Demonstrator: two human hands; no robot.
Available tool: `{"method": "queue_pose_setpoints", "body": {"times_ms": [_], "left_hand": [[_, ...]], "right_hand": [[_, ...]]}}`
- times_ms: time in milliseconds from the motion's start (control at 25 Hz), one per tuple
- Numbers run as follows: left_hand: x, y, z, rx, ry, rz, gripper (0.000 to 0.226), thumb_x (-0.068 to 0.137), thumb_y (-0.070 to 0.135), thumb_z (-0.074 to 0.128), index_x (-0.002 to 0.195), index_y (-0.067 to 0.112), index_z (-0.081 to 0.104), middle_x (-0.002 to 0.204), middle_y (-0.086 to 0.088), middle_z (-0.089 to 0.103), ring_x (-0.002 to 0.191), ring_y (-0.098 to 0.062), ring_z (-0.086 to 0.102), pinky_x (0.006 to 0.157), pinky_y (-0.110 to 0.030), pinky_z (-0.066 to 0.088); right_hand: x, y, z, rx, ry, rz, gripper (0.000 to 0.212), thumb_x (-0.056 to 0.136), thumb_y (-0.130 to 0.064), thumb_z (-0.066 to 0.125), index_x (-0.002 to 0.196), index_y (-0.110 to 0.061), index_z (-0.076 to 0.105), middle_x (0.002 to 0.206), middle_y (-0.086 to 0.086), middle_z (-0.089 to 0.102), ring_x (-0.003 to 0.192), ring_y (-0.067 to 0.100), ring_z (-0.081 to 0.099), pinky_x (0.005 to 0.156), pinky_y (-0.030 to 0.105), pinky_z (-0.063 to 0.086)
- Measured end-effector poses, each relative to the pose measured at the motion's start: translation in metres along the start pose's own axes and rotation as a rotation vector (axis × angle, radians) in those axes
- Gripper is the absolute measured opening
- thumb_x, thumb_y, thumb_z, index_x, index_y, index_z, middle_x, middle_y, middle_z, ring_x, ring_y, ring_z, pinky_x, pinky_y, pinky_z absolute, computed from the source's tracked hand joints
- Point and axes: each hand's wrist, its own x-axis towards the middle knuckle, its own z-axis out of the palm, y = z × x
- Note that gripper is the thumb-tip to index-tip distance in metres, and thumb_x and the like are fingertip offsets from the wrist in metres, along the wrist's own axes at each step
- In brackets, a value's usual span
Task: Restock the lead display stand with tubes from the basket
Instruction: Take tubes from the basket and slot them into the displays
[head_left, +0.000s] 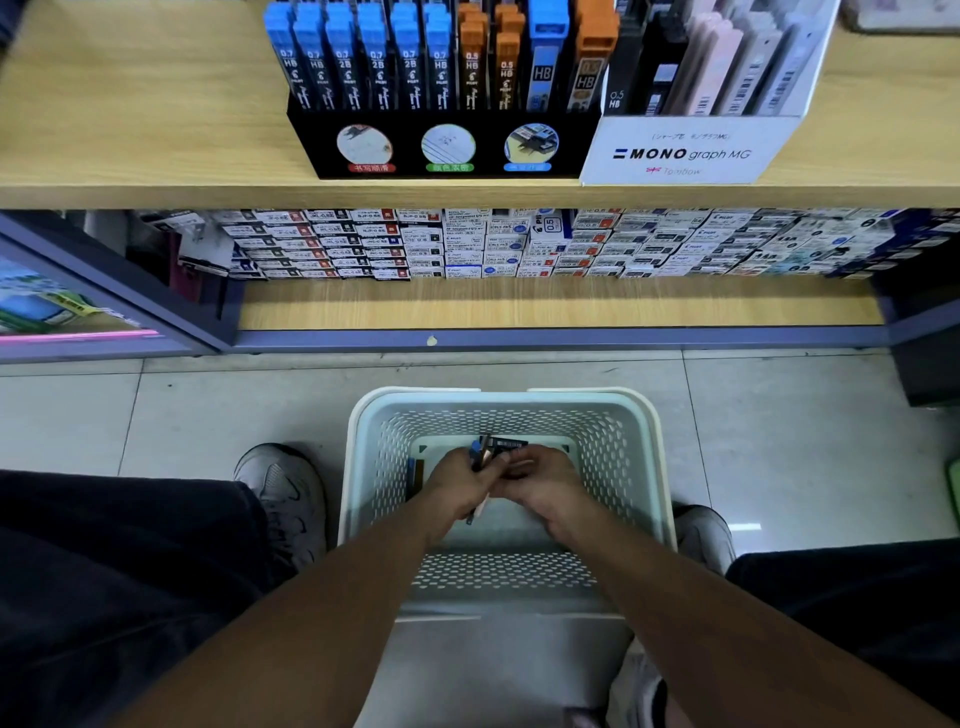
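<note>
On the shelf, lead display stand (447, 140) tubes (374, 67) read "0.7 HB".

Blue and orange caps are seen on the black tubes (374, 67) in the black display stand (441, 145). The pale basket (358, 467) is perforated with a honeycomb pattern, and a white carton (685, 150) is lettered in black.

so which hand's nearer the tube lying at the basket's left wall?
Left. The left hand, gripping a bunch of tubes, sits just right of that loose tube in the basket. The right hand is farther right, beyond the left.
</note>
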Motion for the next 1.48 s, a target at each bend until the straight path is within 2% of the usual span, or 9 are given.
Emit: {"method": "queue_pose_setpoints", "body": {"times_ms": [240, 400, 520, 680, 840, 960, 1240, 1360, 1480], "left_hand": [[-0.002, 0.003, -0.007, -0.129, 0.000, -0.057, 0.024, 0.088, 0.033, 0.075, 0.078, 0.016, 0.062, 0.059, -0.003, 0.051, 0.047, -0.013, 0.043, 0.041, -0.019, 0.032], [0.000, 0.002, -0.007, -0.081, 0.102, -0.089, 0.025, 0.093, 0.017, 0.066, 0.070, 0.014, 0.056, 0.061, -0.007, 0.053, 0.054, -0.019, 0.051, 0.047, -0.023, 0.037], [0.002, -0.003, -0.008, -0.111, 0.111, -0.111, 0.021, 0.094, 0.014, 0.062, 0.073, 0.010, 0.057, 0.069, -0.014, 0.061, 0.068, -0.032, 0.068, 0.058, -0.031, 0.052], [-0.004, -0.003, -0.005, -0.366, 0.069, -0.190, 0.012, 0.098, 0.011, 0.061, 0.091, 0.001, 0.060, 0.066, -0.016, 0.062, 0.050, -0.024, 0.060, 0.045, -0.029, 0.053], [-0.006, -0.001, -0.002, -0.372, 0.078, -0.092, 0.025, 0.093, 0.018, 0.071, 0.075, 0.006, 0.060, 0.053, -0.011, 0.055, 0.039, -0.017, 0.044, 0.042, -0.023, 0.035], [-0.008, 0.004, -0.002, -0.331, 0.037, -0.065, 0.023, 0.090, 0.018, 0.075, 0.076, 0.008, 0.059, 0.055, -0.012, 0.054, 0.039, -0.017, 0.042, 0.039, -0.021, 0.032], [-0.007, -0.003, 0.002, -0.003, -0.004, -0.142, 0.014, 0.094, 0.011, 0.061, 0.094, -0.002, 0.056, 0.090, -0.028, 0.070, 0.045, -0.021, 0.051, 0.041, -0.021, 0.037], [-0.005, -0.015, 0.005, 0.114, 0.015, -0.144, 0.022, 0.094, 0.011, 0.060, 0.112, -0.002, 0.056, 0.099, -0.023, 0.062, 0.084, -0.032, 0.062, 0.064, -0.029, 0.043], [-0.003, -0.020, 0.005, 0.160, 0.024, -0.124, 0.030, 0.096, 0.012, 0.060, 0.121, -0.004, 0.055, 0.105, -0.021, 0.059, 0.094, -0.028, 0.058, 0.070, -0.026, 0.041]], "right_hand": [[0.000, -0.014, 0.000, -0.068, -0.090, -0.022, 0.034, 0.076, 0.022, 0.066, 0.103, 0.001, 0.071, 0.106, 0.019, 0.073, 0.094, 0.026, 0.068, 0.070, 0.020, 0.057], [0.000, -0.012, 0.000, -1.236, 0.154, -0.401, 0.026, 0.095, -0.022, 0.056, 0.119, -0.014, 0.065, 0.106, 0.010, 0.072, 0.094, 0.028, 0.069, 0.075, 0.033, 0.054], [-0.001, -0.010, -0.003, -1.551, 0.113, -0.493, 0.025, 0.099, -0.016, 0.051, 0.123, -0.011, 0.056, 0.114, 0.010, 0.070, 0.100, 0.027, 0.069, 0.078, 0.034, 0.054], [0.002, -0.010, -0.007, -1.520, 0.069, -0.430, 0.018, 0.100, -0.021, 0.054, 0.112, -0.013, 0.064, 0.108, 0.008, 0.071, 0.097, 0.024, 0.068, 0.081, 0.033, 0.053], [0.004, -0.008, -0.003, -0.837, -0.110, -0.095, 0.027, 0.094, -0.029, 0.066, 0.074, -0.012, 0.070, 0.067, 0.002, 0.065, 0.060, 0.014, 0.059, 0.059, 0.026, 0.046], [-0.004, -0.017, -0.007, -0.633, -0.197, 0.057, 0.017, 0.098, -0.002, 0.056, 0.093, 0.004, 0.071, 0.074, 0.012, 0.065, 0.059, 0.017, 0.058, 0.060, 0.029, 0.053], [-0.009, -0.029, -0.034, -1.769, -0.193, -0.179, 0.042, 0.092, -0.005, 0.062, 0.133, 0.000, 0.051, 0.137, 0.019, 0.054, 0.126, 0.031, 0.054, 0.102, 0.038, 0.045], [-0.009, -0.004, -0.024, -1.851, -0.096, -0.203, 0.038, 0.101, -0.003, 0.044, 0.138, 0.006, 0.043, 0.141, 0.021, 0.051, 0.130, 0.033, 0.050, 0.108, 0.041, 0.040], [-0.007, 0.012, -0.020, -1.777, -0.037, -0.233, 0.043, 0.099, 0.004, 0.034, 0.141, 0.013, 0.031, 0.140, 0.032, 0.045, 0.125, 0.040, 0.052, 0.105, 0.045, 0.043]]}}
